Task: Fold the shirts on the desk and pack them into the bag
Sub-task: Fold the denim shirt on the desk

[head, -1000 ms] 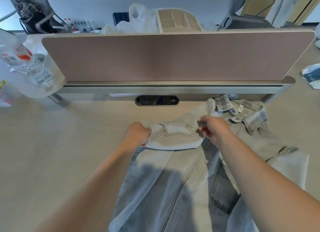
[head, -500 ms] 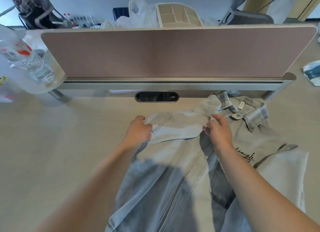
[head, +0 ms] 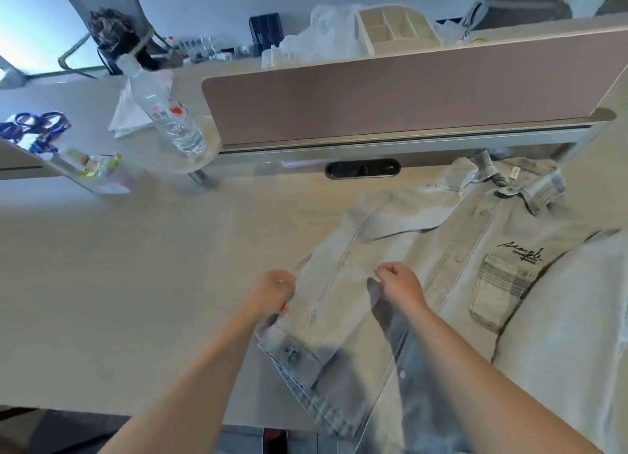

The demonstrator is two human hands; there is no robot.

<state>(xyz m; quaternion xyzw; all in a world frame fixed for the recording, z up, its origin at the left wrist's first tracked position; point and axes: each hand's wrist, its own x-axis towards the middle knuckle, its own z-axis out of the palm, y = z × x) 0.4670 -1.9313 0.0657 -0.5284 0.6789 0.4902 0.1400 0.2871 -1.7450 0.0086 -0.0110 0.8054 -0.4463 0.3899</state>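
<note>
A pale denim shirt (head: 475, 250) lies face up on the beige desk (head: 119, 300), collar toward the divider, with a plaid chest pocket and black lettering. Its left sleeve is folded down across the body, the buttoned cuff (head: 295, 355) near the desk's front edge. My left hand (head: 273, 292) grips the outer edge of that folded sleeve. My right hand (head: 399, 283) pinches the fabric on the sleeve's inner side, close to the button placket. No bag can be made out for certain.
A brown divider panel (head: 390, 97) runs along the back of the desk. A clear water bottle (head: 163, 110) stands at the left on a round shelf, with small packets (head: 98, 168) and a blue-white item (head: 30, 131) beyond. A white plastic bag (head: 326, 36) and organiser sit behind the divider.
Both hands have drawn the sleeve down from near the collar toward me, laying it along the shirt's body. The view has shifted left, so the shirt sits further right.
</note>
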